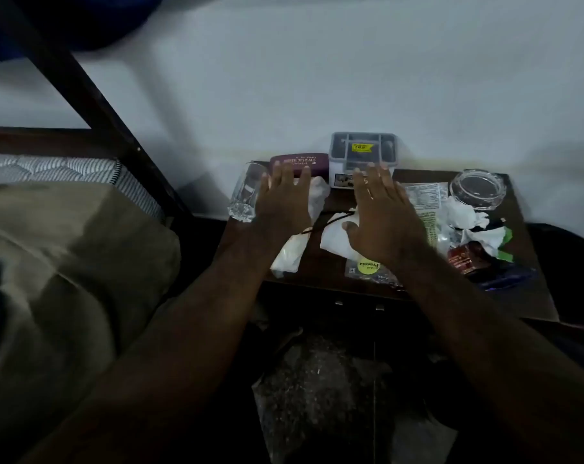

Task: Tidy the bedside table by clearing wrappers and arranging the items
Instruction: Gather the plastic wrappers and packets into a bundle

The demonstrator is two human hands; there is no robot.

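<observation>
Both arms stretch out over the dark bedside table. My left hand hovers flat, fingers apart, over a clear plastic wrapper, beside a drinking glass and in front of a maroon spectacle case. My right hand is spread over a white wrapper and holds nothing. A clear packet with a yellow label lies near the front edge. Crumpled white paper, a green and white packet and a red wrapper are heaped on the right.
A grey organiser box stands against the white wall. A glass ashtray sits at the back right. The bed with a beige cover and its dark frame lie to the left. A clear bag is on the floor below.
</observation>
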